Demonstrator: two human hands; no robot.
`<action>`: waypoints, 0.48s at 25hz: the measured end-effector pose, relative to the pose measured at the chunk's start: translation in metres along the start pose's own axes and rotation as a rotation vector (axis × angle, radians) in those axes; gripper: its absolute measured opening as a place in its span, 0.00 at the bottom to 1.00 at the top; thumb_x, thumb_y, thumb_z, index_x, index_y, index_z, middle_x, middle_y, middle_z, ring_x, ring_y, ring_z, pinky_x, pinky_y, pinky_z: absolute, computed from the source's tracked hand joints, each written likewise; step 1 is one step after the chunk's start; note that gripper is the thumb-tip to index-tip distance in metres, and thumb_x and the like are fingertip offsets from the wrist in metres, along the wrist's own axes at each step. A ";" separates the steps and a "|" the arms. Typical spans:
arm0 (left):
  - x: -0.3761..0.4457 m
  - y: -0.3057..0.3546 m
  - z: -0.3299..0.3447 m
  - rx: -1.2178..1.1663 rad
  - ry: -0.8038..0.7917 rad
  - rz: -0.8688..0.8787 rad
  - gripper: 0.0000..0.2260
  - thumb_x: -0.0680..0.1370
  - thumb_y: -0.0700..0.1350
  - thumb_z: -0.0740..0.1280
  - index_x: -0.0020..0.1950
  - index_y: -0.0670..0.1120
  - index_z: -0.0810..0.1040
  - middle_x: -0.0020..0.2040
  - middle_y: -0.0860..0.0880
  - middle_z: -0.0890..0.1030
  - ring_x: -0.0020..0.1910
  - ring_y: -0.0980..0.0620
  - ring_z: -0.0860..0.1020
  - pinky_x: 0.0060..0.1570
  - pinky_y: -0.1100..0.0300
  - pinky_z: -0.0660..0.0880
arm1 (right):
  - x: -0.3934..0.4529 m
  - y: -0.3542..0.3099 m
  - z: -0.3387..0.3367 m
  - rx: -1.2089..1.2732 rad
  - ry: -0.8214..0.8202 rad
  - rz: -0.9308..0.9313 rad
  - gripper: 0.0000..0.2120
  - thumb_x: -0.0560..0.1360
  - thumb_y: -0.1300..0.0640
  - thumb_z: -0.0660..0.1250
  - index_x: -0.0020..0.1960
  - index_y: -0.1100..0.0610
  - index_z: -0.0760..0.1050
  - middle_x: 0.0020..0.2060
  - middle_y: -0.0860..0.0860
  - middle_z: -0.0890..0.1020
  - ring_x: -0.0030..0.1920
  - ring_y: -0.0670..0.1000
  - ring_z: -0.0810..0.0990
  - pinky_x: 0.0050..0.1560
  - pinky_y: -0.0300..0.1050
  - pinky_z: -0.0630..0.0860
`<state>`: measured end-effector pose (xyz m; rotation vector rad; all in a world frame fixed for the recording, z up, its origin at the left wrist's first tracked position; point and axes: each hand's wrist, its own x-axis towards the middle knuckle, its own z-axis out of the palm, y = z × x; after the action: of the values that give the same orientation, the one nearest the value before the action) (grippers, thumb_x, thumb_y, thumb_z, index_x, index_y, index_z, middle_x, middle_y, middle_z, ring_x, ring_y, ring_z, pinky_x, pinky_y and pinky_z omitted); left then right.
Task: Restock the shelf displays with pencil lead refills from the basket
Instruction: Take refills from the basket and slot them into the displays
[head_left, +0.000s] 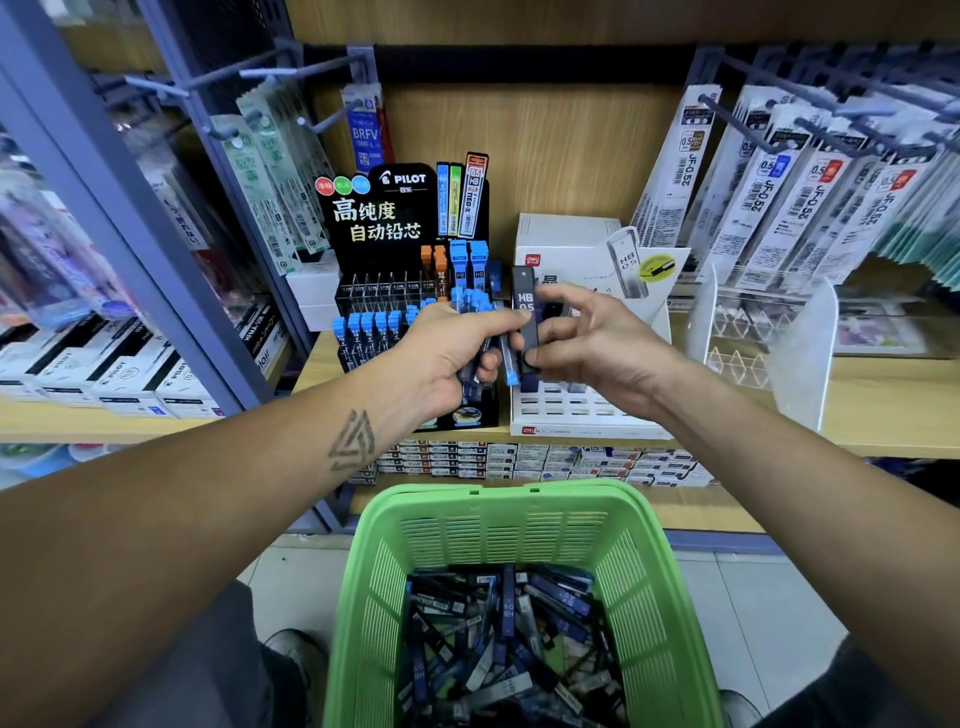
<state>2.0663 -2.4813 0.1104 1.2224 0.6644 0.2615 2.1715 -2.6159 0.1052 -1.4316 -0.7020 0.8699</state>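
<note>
Head view: above the green basket (358, 597), whose bottom is covered with loose pencil lead refills (511, 644), the left hand (452, 353) curls its fingers round a bundle of blue-capped refill cases (475, 304), while the right hand (587, 343) pinches one upright dark case marked HB 0.5 (525, 317) between thumb and fingertips, its other fingers spread loosely. Beyond the basket, on the wooden shelf (883, 421), the black Pilot display (387, 228) with rows of blue-capped refills stands behind the left hand, and the white slotted display box (566, 410) lies just beside it, under the right hand.
</note>
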 end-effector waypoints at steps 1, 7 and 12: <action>0.000 0.000 -0.001 0.038 -0.017 -0.022 0.06 0.74 0.39 0.75 0.47 0.39 0.80 0.32 0.44 0.80 0.21 0.55 0.66 0.21 0.66 0.61 | -0.001 -0.004 -0.002 -0.086 -0.060 -0.030 0.38 0.70 0.78 0.69 0.72 0.50 0.69 0.41 0.59 0.83 0.39 0.54 0.81 0.43 0.48 0.79; 0.000 0.007 0.002 -0.018 -0.097 -0.123 0.03 0.75 0.34 0.72 0.45 0.37 0.78 0.36 0.41 0.80 0.23 0.56 0.68 0.20 0.67 0.63 | 0.004 -0.022 -0.015 -0.265 0.107 -0.154 0.21 0.74 0.72 0.70 0.64 0.57 0.76 0.42 0.59 0.84 0.38 0.55 0.85 0.39 0.51 0.83; 0.001 0.010 0.000 0.053 -0.125 -0.219 0.02 0.79 0.35 0.67 0.50 0.38 0.76 0.43 0.39 0.84 0.27 0.55 0.70 0.21 0.68 0.65 | 0.024 -0.016 -0.035 -0.690 0.373 -0.339 0.08 0.72 0.62 0.76 0.50 0.53 0.84 0.44 0.51 0.85 0.43 0.54 0.86 0.52 0.48 0.82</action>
<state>2.0688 -2.4768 0.1195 1.1951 0.6934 -0.0149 2.2152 -2.6136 0.1176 -1.9355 -0.9668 0.0695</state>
